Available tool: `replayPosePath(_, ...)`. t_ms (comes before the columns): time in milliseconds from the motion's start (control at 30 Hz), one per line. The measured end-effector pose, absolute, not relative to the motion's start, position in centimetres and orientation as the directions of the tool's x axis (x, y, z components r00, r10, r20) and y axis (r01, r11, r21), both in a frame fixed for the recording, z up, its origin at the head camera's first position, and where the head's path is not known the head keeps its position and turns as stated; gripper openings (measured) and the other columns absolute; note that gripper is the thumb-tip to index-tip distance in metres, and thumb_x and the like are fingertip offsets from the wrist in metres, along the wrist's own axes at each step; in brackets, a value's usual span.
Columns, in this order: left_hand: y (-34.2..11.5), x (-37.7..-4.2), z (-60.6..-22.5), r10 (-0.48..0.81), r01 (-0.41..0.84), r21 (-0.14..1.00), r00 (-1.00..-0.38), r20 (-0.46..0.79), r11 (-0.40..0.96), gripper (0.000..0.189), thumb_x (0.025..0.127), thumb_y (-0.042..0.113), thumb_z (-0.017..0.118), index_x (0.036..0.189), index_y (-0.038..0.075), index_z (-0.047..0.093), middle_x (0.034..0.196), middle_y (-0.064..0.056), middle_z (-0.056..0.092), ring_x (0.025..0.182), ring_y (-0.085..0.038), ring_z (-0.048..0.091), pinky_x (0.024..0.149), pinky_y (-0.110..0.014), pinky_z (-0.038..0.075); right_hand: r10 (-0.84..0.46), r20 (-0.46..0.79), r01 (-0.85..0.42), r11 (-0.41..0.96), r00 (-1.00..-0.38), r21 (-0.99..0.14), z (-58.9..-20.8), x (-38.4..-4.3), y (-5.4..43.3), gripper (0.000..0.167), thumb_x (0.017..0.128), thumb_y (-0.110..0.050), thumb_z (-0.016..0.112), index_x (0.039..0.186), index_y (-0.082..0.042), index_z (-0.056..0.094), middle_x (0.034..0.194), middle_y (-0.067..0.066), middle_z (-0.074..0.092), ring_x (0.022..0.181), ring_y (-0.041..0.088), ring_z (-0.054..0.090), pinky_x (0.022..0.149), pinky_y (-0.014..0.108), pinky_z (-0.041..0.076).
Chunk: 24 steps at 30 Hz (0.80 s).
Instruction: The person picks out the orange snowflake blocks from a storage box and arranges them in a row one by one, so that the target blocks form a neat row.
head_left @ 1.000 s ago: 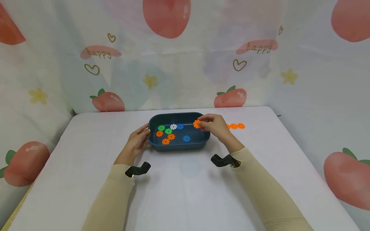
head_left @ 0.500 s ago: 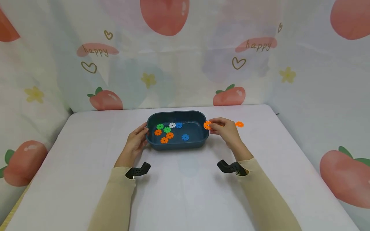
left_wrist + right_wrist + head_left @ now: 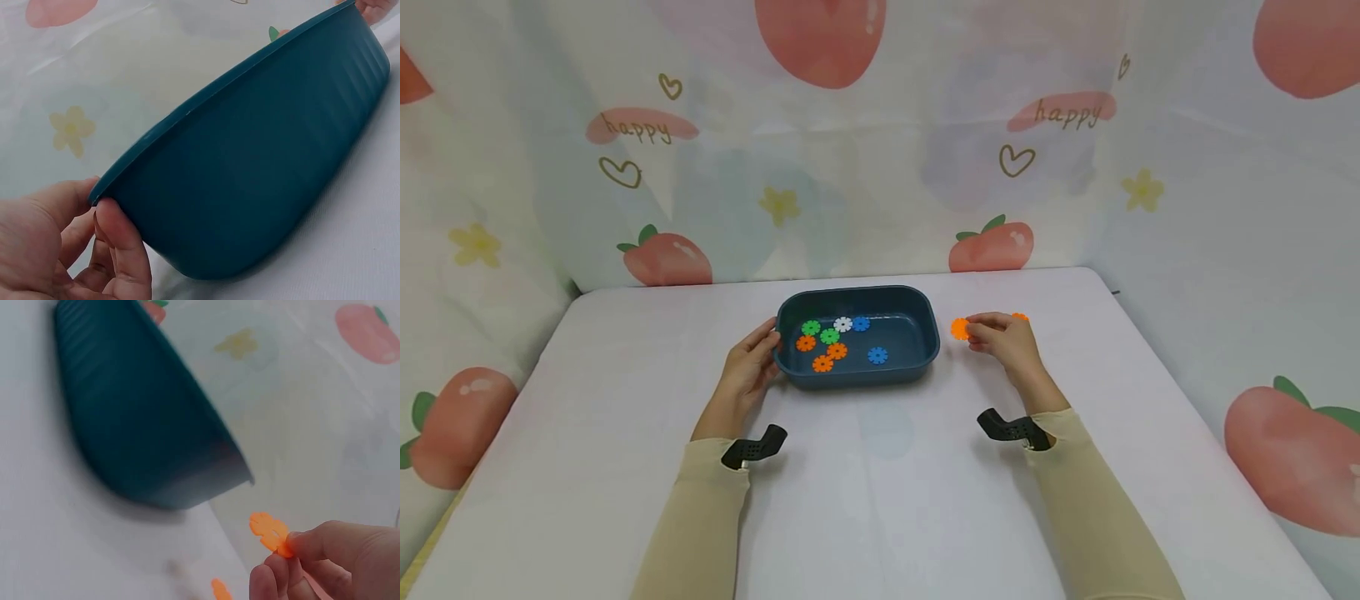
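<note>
My right hand (image 3: 1013, 343) pinches an orange notched plastic disc, a snowflake-shaped building piece (image 3: 269, 532), between thumb and fingers. In the head view it is just outside the right end of a dark teal oval basin (image 3: 910, 337). My left hand (image 3: 748, 367) holds the basin's left end, thumb and fingers at the rim in the left wrist view. Inside the basin lie two green discs (image 3: 830, 336), a white disc (image 3: 843, 324), two blue discs (image 3: 877, 356) and three orange discs (image 3: 823, 363), mostly grouped toward the left.
Another orange disc (image 3: 1019, 316) shows partly behind my right hand; an orange edge (image 3: 220, 590) also appears on the cloth in the right wrist view. A white cloth (image 3: 880, 500) covers the table. Printed curtains (image 3: 865, 183) stand behind and at both sides.
My right hand has carried the orange disc rightward, from over the basin to outside its right end. The left hand keeps its hold on the rim.
</note>
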<state>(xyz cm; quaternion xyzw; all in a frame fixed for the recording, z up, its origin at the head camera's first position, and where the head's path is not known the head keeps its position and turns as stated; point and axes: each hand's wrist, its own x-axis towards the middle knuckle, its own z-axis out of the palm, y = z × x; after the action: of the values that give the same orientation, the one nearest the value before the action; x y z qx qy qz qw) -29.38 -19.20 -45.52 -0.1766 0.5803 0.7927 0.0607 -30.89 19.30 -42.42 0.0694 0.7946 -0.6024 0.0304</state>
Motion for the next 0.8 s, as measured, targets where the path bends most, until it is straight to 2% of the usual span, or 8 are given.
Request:
replayPosePath(133,-19.2,-29.4,-45.7,-0.103,-0.296,0.901,-0.934,-0.343,-0.318,0.047,0.099,0.022,0.060,0.145,0.022,0.050,0.117,0.003,0.052,0.088,-0.007,0.056,0.064,-0.015,0.051,0.090,-0.137,0.157,0.292,-0.987,-0.943,-43.4,-31.2,19.8,0.036,0.095,-0.013,0.065,0.124,0.007,0.062,0.106,0.012,0.065,0.075,0.004,0.065,0.074,0.018,0.056)
replayPosePath(233,-19.2,-29.4,-45.7,-0.105,-0.294,0.898,-0.933,-0.343,-0.328,0.047,0.099,0.021,0.060,0.145,0.022,0.050,0.115,0.004,0.053,0.088,-0.007,0.056,0.063,-0.015,0.051,0.087,-0.140,0.161,0.320,-0.986,-0.934,-43.8,-31.4,20.0,0.035,0.093,-0.012,0.067,0.122,0.008,0.063,0.099,0.009,0.067,0.073,0.004,0.066,0.074,0.020,0.057)
replayPosePath(500,-19.1,-29.4,-45.8,-0.098,-0.289,0.900,-0.936,-0.337,-0.326,0.048,0.099,0.023,0.060,0.146,0.021,0.050,0.116,0.003,0.053,0.089,-0.008,0.056,0.066,-0.015,0.051,0.102,-0.161,0.187,0.329,-0.982,-0.926,-44.9,-31.7,20.4,0.036,0.093,-0.011,0.068,0.123,0.008,0.063,0.119,0.023,0.062,0.073,0.004,0.069,0.073,0.020,0.057)
replayPosePath(800,-19.2,-29.3,-45.8,-0.105,-0.286,0.909,-0.938,-0.331,-0.304,0.047,0.099,0.024,0.060,0.146,0.022,0.050,0.117,0.001,0.053,0.088,-0.008,0.054,0.064,-0.015,0.048,0.128,-0.119,0.161,0.398,-0.985,-0.903,-45.6,-31.9,20.0,0.033,0.091,-0.012,0.070,0.117,0.008,0.067,0.116,0.025,0.064,0.069,0.003,0.068,0.068,0.018,0.056)
